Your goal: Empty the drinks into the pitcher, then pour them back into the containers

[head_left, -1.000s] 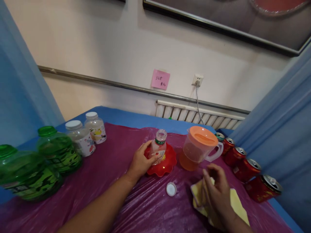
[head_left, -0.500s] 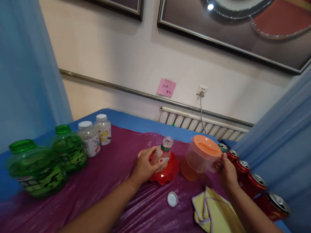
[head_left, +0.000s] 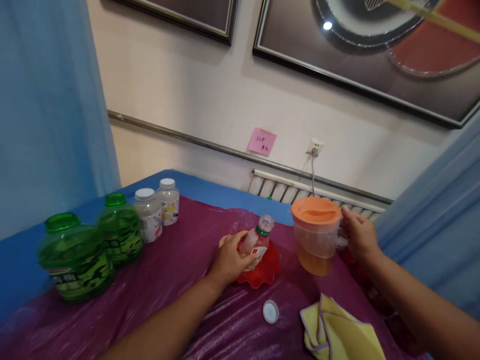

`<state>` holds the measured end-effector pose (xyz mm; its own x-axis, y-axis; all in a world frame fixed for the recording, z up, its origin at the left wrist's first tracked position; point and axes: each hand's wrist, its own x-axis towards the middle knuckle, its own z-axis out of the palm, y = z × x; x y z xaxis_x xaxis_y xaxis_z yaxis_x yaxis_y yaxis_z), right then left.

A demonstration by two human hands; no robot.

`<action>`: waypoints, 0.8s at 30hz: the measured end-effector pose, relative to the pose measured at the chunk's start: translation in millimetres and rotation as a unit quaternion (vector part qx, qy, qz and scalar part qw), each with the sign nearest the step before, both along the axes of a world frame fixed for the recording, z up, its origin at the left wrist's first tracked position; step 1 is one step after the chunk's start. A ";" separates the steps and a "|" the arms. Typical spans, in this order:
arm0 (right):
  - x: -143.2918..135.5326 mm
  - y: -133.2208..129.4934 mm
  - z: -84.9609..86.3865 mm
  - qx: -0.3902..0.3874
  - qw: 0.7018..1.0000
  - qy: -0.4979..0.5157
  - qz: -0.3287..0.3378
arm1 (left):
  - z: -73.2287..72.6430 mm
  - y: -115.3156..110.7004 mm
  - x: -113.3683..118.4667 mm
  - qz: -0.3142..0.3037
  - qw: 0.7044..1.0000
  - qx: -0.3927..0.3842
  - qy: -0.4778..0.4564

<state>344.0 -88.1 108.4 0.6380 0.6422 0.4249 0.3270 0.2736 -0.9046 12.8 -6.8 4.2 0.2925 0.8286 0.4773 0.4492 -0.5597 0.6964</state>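
**Q:** What lies nearest?

**A:** A folded yellow cloth. A white cap rests to its left on the purple sheet, apart from both hands.

**Q:** State the condition of the hands.

**A:** The left hand is wrapped around the body of an uncapped clear bottle, thumb across the front. The bottle is at the red dish; the fingers partly hide its base. The right hand is curled on the handle side of a pitcher, right of the bottle and near it. The pitcher contains amber liquid; its orange lid is fitted. Whether its base touches the sheet cannot be told.

**Q:** Which step is in hand?

**A:** By judgement, holding both vessels at the ready; no liquid passes between them. Moving the pitcher calls for a firm right grip and a steady bottle mouth.

**Q:** Report the markings.

**A:** Bottle: green neck band, pale label with a red mark; text too small. Two green jars: camouflage-type labels, pale characters unreadable. Two white-lidded jars: printed pictures. Pink wall note: handwritten "32", remaining characters unclear. No brand is legible.
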 end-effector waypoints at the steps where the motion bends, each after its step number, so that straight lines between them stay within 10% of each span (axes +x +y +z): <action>1: -0.5 1.4 11.0 -0.006 1.000 -0.005 0.007 | -0.1 0.2 -0.1 0.001 1.000 -0.003 0.001; 10: -16.4 12.5 77.0 -0.038 0.993 -0.102 0.054 | -3.5 2.0 -2.2 0.012 1.000 -0.004 -0.018; 24: -47.0 21.2 107.0 -0.064 0.974 -0.206 0.068 | -2.4 -1.4 -1.9 0.006 1.000 0.006 -0.025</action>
<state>296.9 -66.9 215.4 0.3350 0.7740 0.5374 0.6384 0.2330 -0.7336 10.9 -8.1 1.8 0.2584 0.8260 0.5009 0.4212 -0.5630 0.7111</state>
